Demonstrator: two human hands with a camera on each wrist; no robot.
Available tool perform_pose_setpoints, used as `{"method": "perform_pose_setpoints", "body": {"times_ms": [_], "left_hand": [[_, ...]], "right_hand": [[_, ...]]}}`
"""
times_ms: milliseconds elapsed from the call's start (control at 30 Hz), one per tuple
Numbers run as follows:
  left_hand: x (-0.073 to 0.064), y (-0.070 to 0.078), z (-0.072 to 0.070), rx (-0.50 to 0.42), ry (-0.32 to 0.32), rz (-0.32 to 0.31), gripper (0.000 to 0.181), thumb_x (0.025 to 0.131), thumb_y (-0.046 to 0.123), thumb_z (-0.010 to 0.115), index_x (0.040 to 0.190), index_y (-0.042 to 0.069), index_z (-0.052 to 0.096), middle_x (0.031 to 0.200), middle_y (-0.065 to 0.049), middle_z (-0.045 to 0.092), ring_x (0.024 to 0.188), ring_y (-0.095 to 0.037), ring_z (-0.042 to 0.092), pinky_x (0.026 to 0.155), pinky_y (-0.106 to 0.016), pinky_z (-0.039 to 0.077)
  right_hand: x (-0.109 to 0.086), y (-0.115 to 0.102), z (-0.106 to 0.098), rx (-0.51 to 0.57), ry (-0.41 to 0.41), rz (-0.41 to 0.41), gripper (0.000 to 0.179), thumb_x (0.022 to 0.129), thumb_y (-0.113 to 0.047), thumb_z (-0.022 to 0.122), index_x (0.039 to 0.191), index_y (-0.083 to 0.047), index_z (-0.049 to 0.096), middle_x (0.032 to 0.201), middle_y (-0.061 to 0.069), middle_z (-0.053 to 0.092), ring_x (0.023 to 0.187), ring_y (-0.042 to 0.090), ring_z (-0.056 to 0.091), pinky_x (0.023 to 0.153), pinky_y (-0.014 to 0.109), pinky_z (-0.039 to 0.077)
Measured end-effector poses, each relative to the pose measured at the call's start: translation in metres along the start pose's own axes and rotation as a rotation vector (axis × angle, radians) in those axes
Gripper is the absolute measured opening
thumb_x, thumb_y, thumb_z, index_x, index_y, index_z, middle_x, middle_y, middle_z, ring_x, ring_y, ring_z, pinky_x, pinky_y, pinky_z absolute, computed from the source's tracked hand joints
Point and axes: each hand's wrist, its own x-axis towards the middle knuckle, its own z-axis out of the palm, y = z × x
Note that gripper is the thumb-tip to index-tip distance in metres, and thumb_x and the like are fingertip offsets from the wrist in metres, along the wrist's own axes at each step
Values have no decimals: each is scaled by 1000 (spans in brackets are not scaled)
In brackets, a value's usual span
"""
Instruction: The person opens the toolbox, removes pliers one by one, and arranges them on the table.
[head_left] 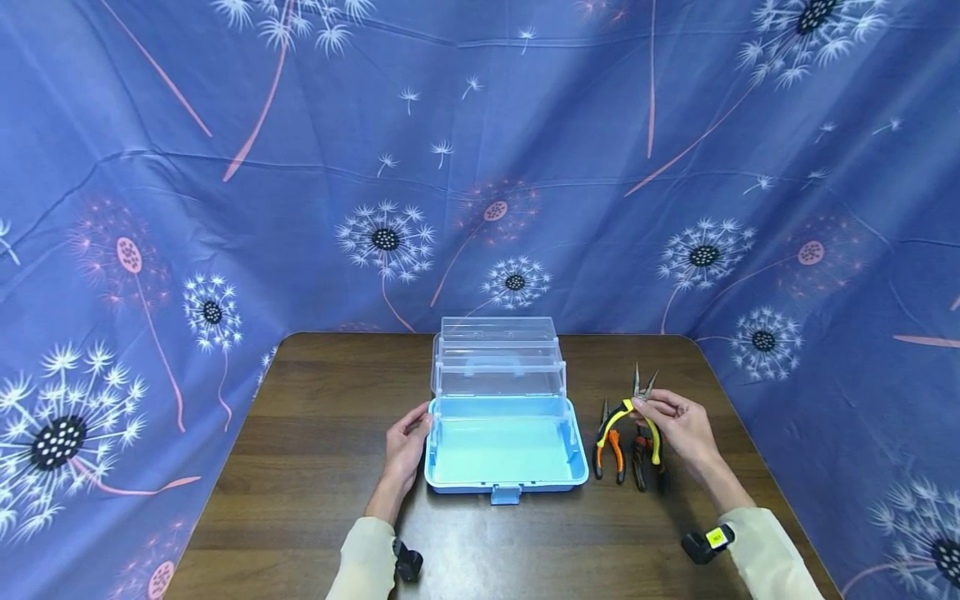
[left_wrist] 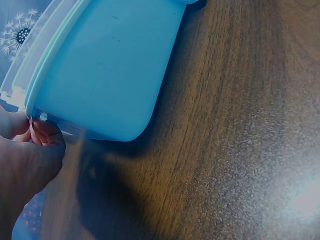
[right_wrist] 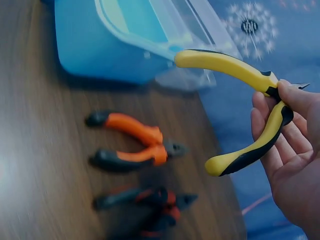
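A light blue toolbox [head_left: 506, 450] with a clear lid [head_left: 498, 333] raised at its back stands on the table; its bottom tray holds nothing. My left hand [head_left: 405, 446] is at its left rear edge, and in the left wrist view the thumb and curled fingers [left_wrist: 47, 132] pinch the rim. Right of the box, my right hand [head_left: 682, 425] holds yellow-and-black needle-nose pliers [right_wrist: 245, 70] near the pivot, above the table. Their handles are spread and the tips point away. Below lie orange-and-black pliers [right_wrist: 132, 127] and dark pliers with red parts [right_wrist: 165, 197].
The brown wooden table [head_left: 322, 433] extends left of the toolbox and in front of it. A blue cloth with dandelion prints [head_left: 600, 242] hangs behind the table and along both sides. A latch [head_left: 505, 495] juts from the toolbox front.
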Motion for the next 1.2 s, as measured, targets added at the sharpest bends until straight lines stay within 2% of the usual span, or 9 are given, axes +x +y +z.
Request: {"method": "perform_pose_setpoints", "body": {"times_ms": [33, 267, 433, 500, 633, 700, 833, 1033, 1200], "left_hand": [[0, 0, 0, 1, -1, 2, 34, 103, 10, 62, 135, -1, 64, 129, -19, 66, 109, -18, 59, 83, -17, 50], [0, -2, 0, 7, 0, 1, 35, 103, 11, 62, 137, 0, 64, 131, -19, 66, 113, -21, 59, 84, -17, 49], [0, -2, 1, 16, -1, -21, 35, 103, 13, 62, 137, 2, 64, 130, -17, 65, 114, -23, 58, 88, -21, 50], [1, -2, 1, 15, 0, -24, 35, 103, 14, 63, 137, 3, 64, 131, -16, 65, 115, -23, 58, 88, -22, 50], [2, -1, 1, 6, 0, -16, 34, 103, 12, 63, 136, 2, 65, 130, -17, 66, 114, -23, 58, 87, -21, 50], [2, -1, 0, 1, 0, -11, 34, 103, 11, 63, 135, 2, 65, 129, -17, 66, 113, -23, 59, 86, -21, 51], [2, 0, 0, 3, 8, -26, 34, 103, 11, 63, 136, 4, 66, 127, -15, 66, 111, -21, 59, 86, -21, 51], [3, -2, -1, 8, 11, -16, 33, 103, 9, 62, 135, 2, 66, 125, -16, 67, 113, -24, 59, 85, -20, 50], [3, -3, -2, 13, 0, -4, 33, 103, 8, 62, 135, 1, 65, 126, -16, 68, 114, -24, 59, 86, -19, 50]], "right_hand": [[1, 3, -4, 3, 1, -5, 42, 97, -23, 74, 123, 9, 64, 94, -2, 79, 83, 15, 76, 79, 20, 56], [3, 25, -33, -49, 25, 34, 51, 98, -27, 73, 128, 12, 59, 94, -2, 79, 84, 14, 76, 79, 19, 56], [0, 39, -58, -171, 44, 113, 68, 99, -38, 70, 139, 13, 51, 95, -13, 77, 85, -2, 70, 77, 12, 51], [-3, 44, -67, -183, 40, 136, 73, 99, -40, 70, 142, 14, 47, 96, -13, 76, 86, -3, 69, 77, 12, 52], [-5, 54, -81, -148, 12, 136, 68, 100, -35, 69, 139, 16, 48, 94, -9, 77, 85, 10, 75, 77, 22, 58], [-6, 59, -85, -129, 7, 141, 64, 100, -32, 69, 136, 17, 50, 92, -9, 77, 85, 13, 75, 77, 27, 60], [-6, 68, -90, -150, -14, 151, 58, 101, -28, 69, 130, 18, 54, 90, -6, 77, 83, 12, 75, 76, 29, 60], [-8, 85, -94, -223, -58, 104, 49, 102, -21, 67, 125, 21, 56, 95, 9, 77, 81, 14, 74, 74, 32, 61], [-10, 99, -93, -278, -65, 79, 43, 103, -16, 64, 122, 22, 57, 93, 10, 76, 76, 11, 72, 68, 27, 60]]}}
